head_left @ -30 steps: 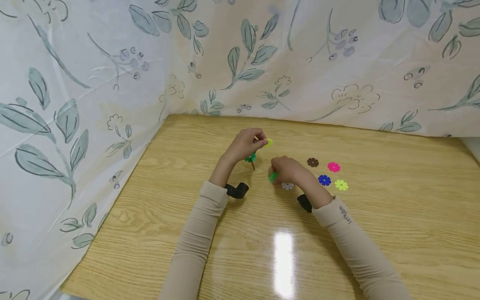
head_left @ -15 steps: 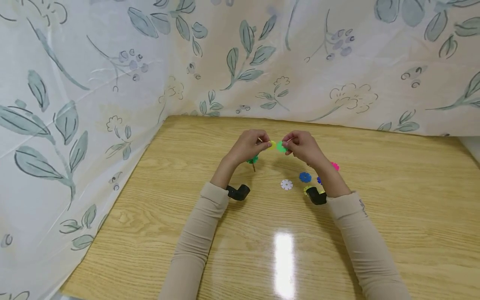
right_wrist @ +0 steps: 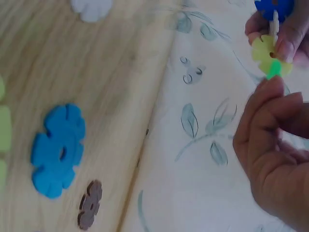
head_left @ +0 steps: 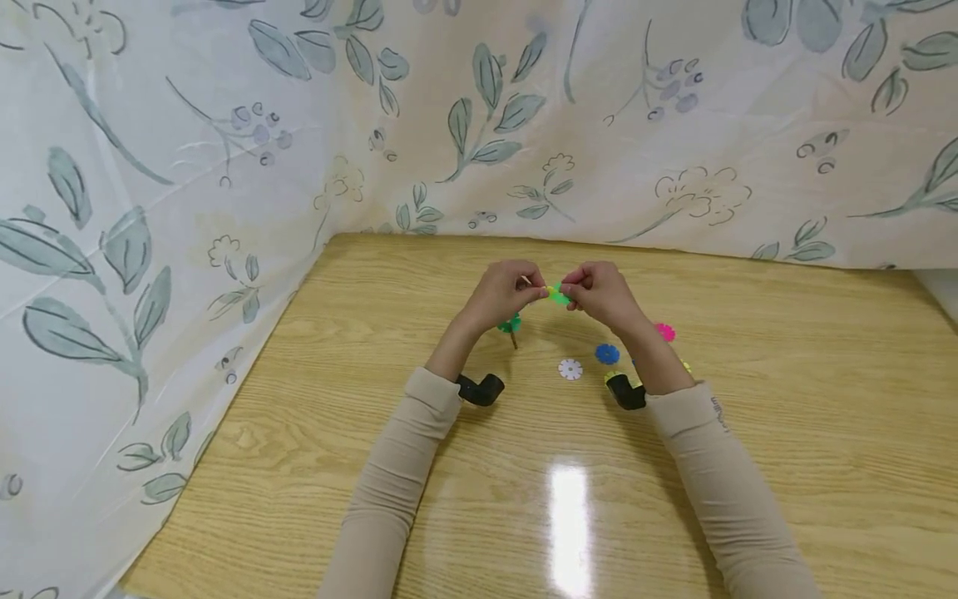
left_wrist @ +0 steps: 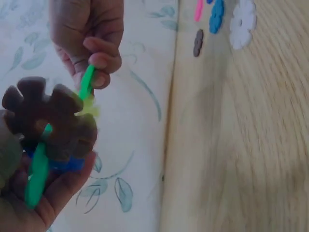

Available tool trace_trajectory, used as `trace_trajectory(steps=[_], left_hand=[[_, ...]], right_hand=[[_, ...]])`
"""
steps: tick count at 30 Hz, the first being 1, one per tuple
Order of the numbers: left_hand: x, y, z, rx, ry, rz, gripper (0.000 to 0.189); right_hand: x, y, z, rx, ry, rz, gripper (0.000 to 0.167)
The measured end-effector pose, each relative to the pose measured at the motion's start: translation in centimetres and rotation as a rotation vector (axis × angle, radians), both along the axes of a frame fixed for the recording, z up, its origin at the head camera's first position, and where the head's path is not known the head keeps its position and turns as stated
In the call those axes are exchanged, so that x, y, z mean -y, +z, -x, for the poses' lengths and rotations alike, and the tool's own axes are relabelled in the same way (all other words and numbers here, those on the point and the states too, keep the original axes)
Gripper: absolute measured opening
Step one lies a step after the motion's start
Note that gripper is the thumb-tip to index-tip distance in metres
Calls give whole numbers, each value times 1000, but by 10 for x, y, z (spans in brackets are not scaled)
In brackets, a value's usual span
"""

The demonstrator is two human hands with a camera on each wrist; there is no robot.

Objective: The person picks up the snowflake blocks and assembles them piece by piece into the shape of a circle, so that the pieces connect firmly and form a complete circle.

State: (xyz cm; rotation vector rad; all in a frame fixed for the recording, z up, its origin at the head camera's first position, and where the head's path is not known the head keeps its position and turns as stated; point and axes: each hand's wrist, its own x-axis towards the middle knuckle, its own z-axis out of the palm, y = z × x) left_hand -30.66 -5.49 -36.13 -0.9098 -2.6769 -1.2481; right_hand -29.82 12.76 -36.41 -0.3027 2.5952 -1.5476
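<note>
My left hand [head_left: 500, 293] holds a joined cluster of slotted flower-shaped plastic discs above the table. In the left wrist view, this cluster shows a brown disc [left_wrist: 34, 108], a dark green disc [left_wrist: 37, 179] passing edge-on near it, and part of a blue disc [left_wrist: 70, 164]. A yellow disc [right_wrist: 263, 52] sticks out at the cluster's right end, by the left thumb. Between finger and thumb, my right hand [head_left: 604, 295] pinches a bright green disc [left_wrist: 87, 82]. Its edge meets the yellow disc's rim; the right fingers partly cover it.
Loose on the wooden table [head_left: 374, 466] lie a white disc [head_left: 570, 369], a light blue disc [head_left: 607, 354], a pink disc [head_left: 665, 333] and a brown disc [right_wrist: 90, 205]. Yellow-green discs [head_left: 612, 378] are partly behind the right wrist camera. A leaf-patterned curtain [head_left: 479, 125] hangs behind.
My right hand has lifted the bright green disc from beside the white one and brought it up to the yellow disc. My left hand has shifted slightly right with its cluster.
</note>
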Motion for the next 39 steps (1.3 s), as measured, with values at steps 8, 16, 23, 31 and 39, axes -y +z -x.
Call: trace_trajectory(steps=[8, 16, 23, 31, 39], left_hand=[[1, 1, 0, -4, 6, 14, 11], [-1, 2, -1, 59, -11, 77, 16], [-5, 2, -1, 72, -31, 185, 37], [-3, 1, -3, 64, 31, 279, 41], [0, 1, -1, 60, 73, 300, 39]], right_hand=[[-1, -1, 1, -27, 35, 30, 19], [-3, 0, 4, 13, 23, 44, 29], [-1, -2, 3, 2, 44, 30, 28], [-18, 3, -13, -38, 201, -309, 28], [-11, -9, -37, -32, 496, -643, 29]])
